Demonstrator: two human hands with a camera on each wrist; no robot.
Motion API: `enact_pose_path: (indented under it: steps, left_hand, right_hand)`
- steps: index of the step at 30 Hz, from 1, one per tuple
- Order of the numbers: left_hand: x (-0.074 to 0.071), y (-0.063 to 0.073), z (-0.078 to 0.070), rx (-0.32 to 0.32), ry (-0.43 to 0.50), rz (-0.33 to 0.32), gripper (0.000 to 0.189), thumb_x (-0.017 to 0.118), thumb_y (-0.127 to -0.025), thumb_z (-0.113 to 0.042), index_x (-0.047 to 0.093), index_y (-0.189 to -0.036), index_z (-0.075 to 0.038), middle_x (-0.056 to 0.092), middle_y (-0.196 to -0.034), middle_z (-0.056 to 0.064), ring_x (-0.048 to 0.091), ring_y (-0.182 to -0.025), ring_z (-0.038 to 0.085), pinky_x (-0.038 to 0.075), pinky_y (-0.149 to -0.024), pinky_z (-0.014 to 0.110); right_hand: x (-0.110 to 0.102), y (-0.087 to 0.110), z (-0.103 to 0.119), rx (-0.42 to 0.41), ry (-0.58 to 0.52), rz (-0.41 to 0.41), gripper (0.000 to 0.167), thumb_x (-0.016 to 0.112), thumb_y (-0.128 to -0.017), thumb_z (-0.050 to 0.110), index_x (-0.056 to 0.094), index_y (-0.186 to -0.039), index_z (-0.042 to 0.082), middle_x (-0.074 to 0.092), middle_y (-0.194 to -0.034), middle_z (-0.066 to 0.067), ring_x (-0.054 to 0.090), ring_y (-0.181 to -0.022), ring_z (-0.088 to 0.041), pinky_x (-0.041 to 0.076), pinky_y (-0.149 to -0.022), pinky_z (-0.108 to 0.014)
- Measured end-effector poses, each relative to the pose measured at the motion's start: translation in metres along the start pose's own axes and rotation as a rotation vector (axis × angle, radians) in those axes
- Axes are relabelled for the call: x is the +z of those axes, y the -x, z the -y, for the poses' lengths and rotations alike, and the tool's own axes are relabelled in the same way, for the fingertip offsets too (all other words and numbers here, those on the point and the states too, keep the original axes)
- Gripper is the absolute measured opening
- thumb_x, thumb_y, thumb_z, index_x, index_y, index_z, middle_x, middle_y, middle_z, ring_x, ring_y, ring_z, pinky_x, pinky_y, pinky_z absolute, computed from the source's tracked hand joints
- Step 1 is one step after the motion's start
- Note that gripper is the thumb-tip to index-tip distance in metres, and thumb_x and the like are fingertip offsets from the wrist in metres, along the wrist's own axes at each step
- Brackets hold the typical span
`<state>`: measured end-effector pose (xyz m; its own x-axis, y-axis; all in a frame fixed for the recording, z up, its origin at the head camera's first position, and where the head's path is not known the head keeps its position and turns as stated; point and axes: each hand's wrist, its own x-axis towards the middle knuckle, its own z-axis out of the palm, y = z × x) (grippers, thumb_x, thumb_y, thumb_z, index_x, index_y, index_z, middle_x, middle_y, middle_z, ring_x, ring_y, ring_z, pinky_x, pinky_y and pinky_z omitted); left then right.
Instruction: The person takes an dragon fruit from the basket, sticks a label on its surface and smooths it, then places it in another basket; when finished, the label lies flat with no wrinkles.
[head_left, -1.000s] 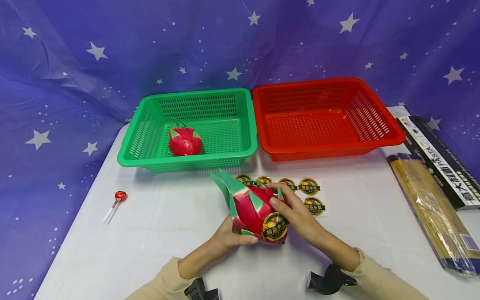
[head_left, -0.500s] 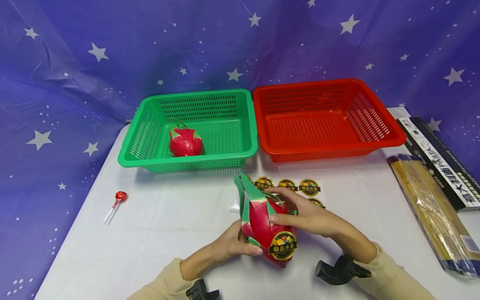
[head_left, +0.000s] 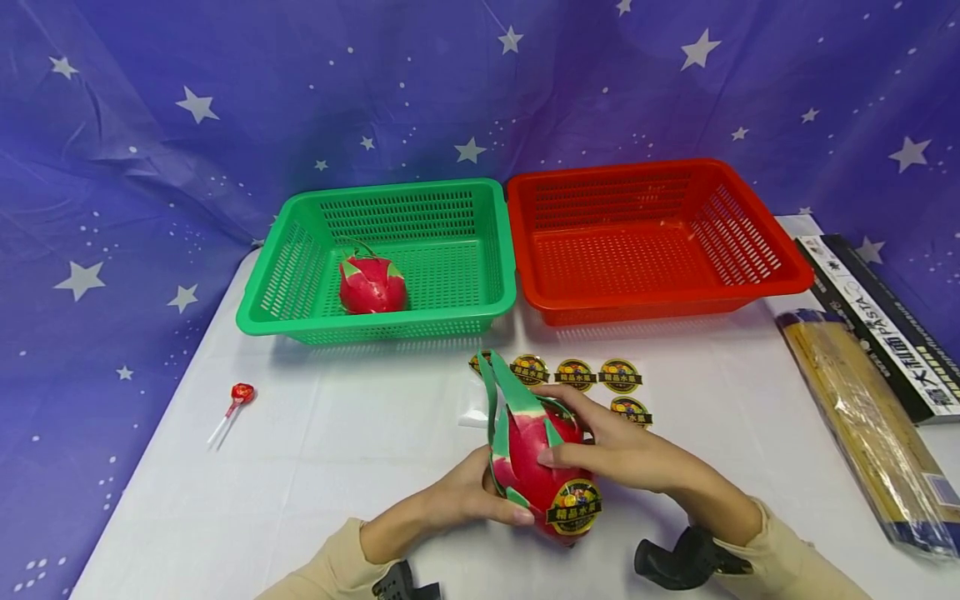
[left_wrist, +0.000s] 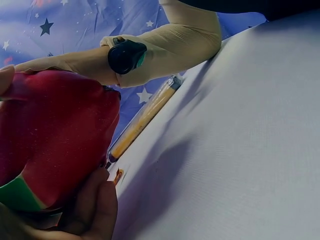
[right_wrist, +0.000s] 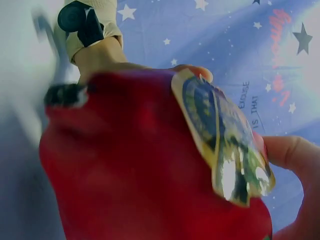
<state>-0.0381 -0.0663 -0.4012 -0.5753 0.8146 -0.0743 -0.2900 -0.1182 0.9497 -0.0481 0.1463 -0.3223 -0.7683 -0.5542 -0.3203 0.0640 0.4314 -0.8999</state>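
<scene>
Both hands hold a red dragon fruit (head_left: 536, 450) with green leafy tips above the white table. My left hand (head_left: 461, 500) grips its left lower side, thumb across the front. My right hand (head_left: 626, 450) holds its upper right side, thumb laid on the red skin. A round black-and-gold label (head_left: 573, 507) is stuck on the fruit's lower front; in the right wrist view this label (right_wrist: 225, 137) stands out close to the camera. Behind the fruit lies a sheet of several matching stickers (head_left: 619, 376), partly hidden by fruit and hand. The left wrist view shows the red skin (left_wrist: 60, 130) above the left fingers.
A green basket (head_left: 375, 323) at the back holds another dragon fruit (head_left: 372, 285). Beside it stands a red basket (head_left: 675, 293). A lollipop (head_left: 238, 396) lies at left. At right are a clear pack of pasta (head_left: 862, 417) and a black-and-white pasta box (head_left: 877, 325).
The dragon fruit has shifted right and towards me and turned more upright, its leafy tips swinging right. The right hand moved right along with it, uncovering stickers behind; the left moved slightly right.
</scene>
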Motion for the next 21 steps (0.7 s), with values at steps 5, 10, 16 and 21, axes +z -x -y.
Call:
enact_pose_path:
  steps: [5,10,16,21]
  left_hand:
    - [0.002,-0.001,-0.002,-0.008,0.025,-0.012,0.066,0.068,-0.077,-0.018,0.033,-0.132,-0.011,0.05,-0.128,0.009,0.052,-0.115,0.012,0.043,-0.097,0.028]
    - [0.004,-0.004,-0.002,0.028,-0.024,-0.049,0.067,0.067,-0.078,-0.02,0.03,-0.134,-0.014,0.047,-0.13,0.008,0.05,-0.118,0.014,0.042,-0.097,0.027]
    - [-0.001,-0.006,-0.007,0.081,-0.06,-0.05,0.078,0.066,-0.081,-0.027,0.018,-0.142,-0.016,0.037,-0.139,0.015,0.046,-0.12,0.009,0.041,-0.098,0.026]
    - [-0.013,-0.012,-0.014,0.17,-0.18,-0.081,0.068,0.064,-0.083,-0.022,0.026,-0.139,-0.009,0.041,-0.132,0.024,0.05,-0.112,0.012,0.045,-0.092,0.029]
  right_hand:
    - [0.002,0.0,0.001,-0.028,-0.054,-0.041,0.058,0.058,-0.082,0.026,0.033,-0.134,0.026,0.053,-0.119,-0.01,0.055,-0.103,-0.022,0.05,-0.08,-0.034]
    - [-0.001,-0.002,-0.002,-0.068,-0.117,-0.062,0.058,0.056,-0.08,0.017,0.034,-0.133,0.02,0.051,-0.119,-0.014,0.054,-0.105,-0.025,0.051,-0.079,-0.035]
    - [-0.017,0.0,-0.002,-0.14,-0.201,-0.063,0.059,0.051,-0.078,0.011,0.034,-0.135,0.015,0.046,-0.124,-0.018,0.053,-0.106,-0.029,0.051,-0.079,-0.037]
    - [-0.038,0.005,0.002,-0.206,-0.308,-0.094,0.056,0.047,-0.082,0.009,0.032,-0.136,0.012,0.05,-0.121,-0.01,0.058,-0.102,-0.023,0.053,-0.077,-0.039]
